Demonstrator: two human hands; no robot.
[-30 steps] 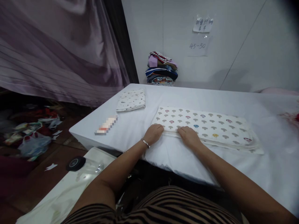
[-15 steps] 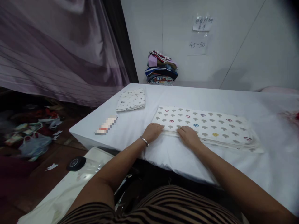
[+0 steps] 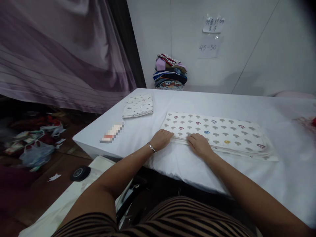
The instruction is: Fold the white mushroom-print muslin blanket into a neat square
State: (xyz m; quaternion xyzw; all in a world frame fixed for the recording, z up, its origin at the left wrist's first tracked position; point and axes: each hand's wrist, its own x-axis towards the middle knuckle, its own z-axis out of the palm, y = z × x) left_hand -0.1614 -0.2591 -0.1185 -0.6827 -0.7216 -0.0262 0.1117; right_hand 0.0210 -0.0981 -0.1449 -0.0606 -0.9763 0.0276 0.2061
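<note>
A white cloth (image 3: 217, 130) printed with mushrooms lies on the table, folded in layers into a long strip. My left hand (image 3: 162, 139), with a bracelet on the wrist, grips its near left corner between curled fingers. To the right of it, my right hand (image 3: 199, 144) has its fingers closed on the cloth's near edge. Both thumbs are mostly hidden from view. Further back on the left sits a smaller folded cloth (image 3: 138, 106) with a fine print, apart from both hands.
The table (image 3: 192, 102) has a white cover. A blurred-out oblong item (image 3: 112, 132) lies near its left edge. Behind the table stands a stack of folded fabrics (image 3: 170, 72) by the wall. A black round-lidded container (image 3: 80, 172) and a plastic bag (image 3: 37, 153) are at lower left.
Almost nothing differs. Both hands keep their places on the near edge of the mushroom-print cloth, while my left forearm and elbow have shifted slightly left.
</note>
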